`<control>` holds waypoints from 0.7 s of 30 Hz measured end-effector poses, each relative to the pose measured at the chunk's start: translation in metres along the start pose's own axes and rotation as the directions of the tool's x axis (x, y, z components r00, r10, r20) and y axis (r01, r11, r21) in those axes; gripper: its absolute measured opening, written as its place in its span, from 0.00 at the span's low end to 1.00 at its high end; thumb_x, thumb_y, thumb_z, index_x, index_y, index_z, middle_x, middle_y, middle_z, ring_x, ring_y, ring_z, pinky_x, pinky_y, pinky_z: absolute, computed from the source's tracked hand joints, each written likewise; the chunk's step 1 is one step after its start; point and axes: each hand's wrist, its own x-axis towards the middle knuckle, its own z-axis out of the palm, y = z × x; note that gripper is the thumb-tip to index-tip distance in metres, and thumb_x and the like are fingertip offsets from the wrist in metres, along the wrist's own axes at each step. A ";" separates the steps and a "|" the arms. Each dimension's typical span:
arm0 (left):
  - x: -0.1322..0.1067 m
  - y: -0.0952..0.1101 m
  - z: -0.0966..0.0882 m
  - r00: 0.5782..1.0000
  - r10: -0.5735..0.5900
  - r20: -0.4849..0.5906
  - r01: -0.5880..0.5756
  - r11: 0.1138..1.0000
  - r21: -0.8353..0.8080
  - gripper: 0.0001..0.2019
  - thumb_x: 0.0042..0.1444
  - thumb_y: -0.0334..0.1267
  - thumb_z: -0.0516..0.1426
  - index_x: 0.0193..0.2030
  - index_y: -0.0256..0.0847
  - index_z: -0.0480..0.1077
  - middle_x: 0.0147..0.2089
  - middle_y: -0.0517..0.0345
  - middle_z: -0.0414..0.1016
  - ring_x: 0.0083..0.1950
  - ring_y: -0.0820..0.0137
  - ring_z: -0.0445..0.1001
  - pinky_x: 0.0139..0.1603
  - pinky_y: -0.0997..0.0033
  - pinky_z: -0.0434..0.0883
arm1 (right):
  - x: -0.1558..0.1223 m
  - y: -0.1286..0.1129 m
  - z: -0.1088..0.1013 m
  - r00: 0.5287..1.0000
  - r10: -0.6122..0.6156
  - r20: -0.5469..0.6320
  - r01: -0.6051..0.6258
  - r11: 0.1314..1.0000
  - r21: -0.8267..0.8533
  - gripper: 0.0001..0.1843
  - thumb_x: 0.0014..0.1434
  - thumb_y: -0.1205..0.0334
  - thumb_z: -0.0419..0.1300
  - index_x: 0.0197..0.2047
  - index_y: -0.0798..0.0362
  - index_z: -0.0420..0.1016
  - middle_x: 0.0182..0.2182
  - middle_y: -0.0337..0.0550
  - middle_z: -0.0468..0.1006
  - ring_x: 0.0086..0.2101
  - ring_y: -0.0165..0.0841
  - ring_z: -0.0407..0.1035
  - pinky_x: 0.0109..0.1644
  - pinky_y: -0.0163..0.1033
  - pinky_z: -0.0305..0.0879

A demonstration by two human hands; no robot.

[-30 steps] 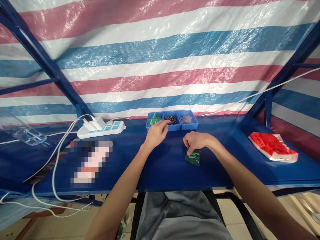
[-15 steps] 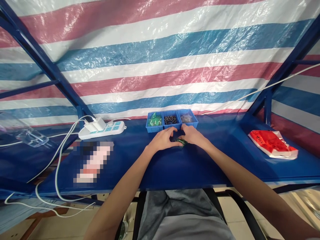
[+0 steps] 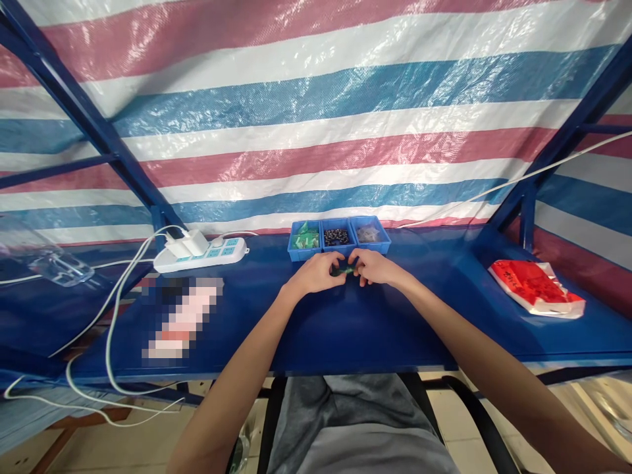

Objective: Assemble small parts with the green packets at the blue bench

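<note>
- Two bare hands meet near the centre of the frame, just below three small blue bins, with the forearms running up from the lower edge.
- Left hand (image 3: 320,273): thumb and fingers curled, gripping the left end of a small dark green packet (image 3: 342,270).
- Right hand (image 3: 374,268): fingers bent, pinching the packet at its right end.
- The packet sits between the two sets of fingertips, at the centre of the frame; the fingers partly hide it.
- The bins stand side by side, touching. The left bin (image 3: 305,255) holds green packets (image 3: 306,237), the middle bin (image 3: 340,249) small dark pieces (image 3: 336,236), the right bin (image 3: 378,248) clear plastic (image 3: 368,234).
- All this is on a dark blue surface (image 3: 365,329) that spans the frame.
- Centre left: a white power strip (image 3: 210,261) with chargers (image 3: 195,243) plugged in; white cables (image 3: 112,316) loop down to the lower left. Below the strip, a patch (image 3: 185,319) is pixelated.
- Far left: a clear bottle (image 3: 64,268).
- Right side: a red and white bag (image 3: 538,288), lying flat.
- Upper half: striped sheeting (image 3: 320,99) in red, white and blue.
</note>
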 end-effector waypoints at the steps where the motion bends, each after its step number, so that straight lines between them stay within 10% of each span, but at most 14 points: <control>1: 0.000 0.000 -0.001 1.000 -0.013 -0.014 0.013 1.000 -0.014 0.17 0.61 0.45 0.58 0.54 0.42 0.73 0.39 0.56 0.79 0.39 0.65 0.78 0.38 0.69 0.69 | -0.001 -0.001 0.000 1.000 -0.016 0.017 0.015 1.000 0.022 0.18 0.57 0.83 0.54 0.44 0.51 0.64 0.28 0.35 0.76 0.22 0.29 0.75 0.22 0.29 0.66; 21: 0.003 -0.015 0.005 0.982 -0.126 -0.138 0.113 0.989 -0.097 0.17 0.73 0.47 0.44 0.38 0.43 0.68 0.24 0.61 0.68 0.26 0.67 0.70 0.34 0.69 0.62 | 0.010 0.003 0.027 0.941 -0.198 -0.275 0.190 0.980 -0.057 0.15 0.62 0.60 0.60 0.26 0.49 0.60 0.19 0.34 0.72 0.18 0.30 0.67 0.27 0.35 0.59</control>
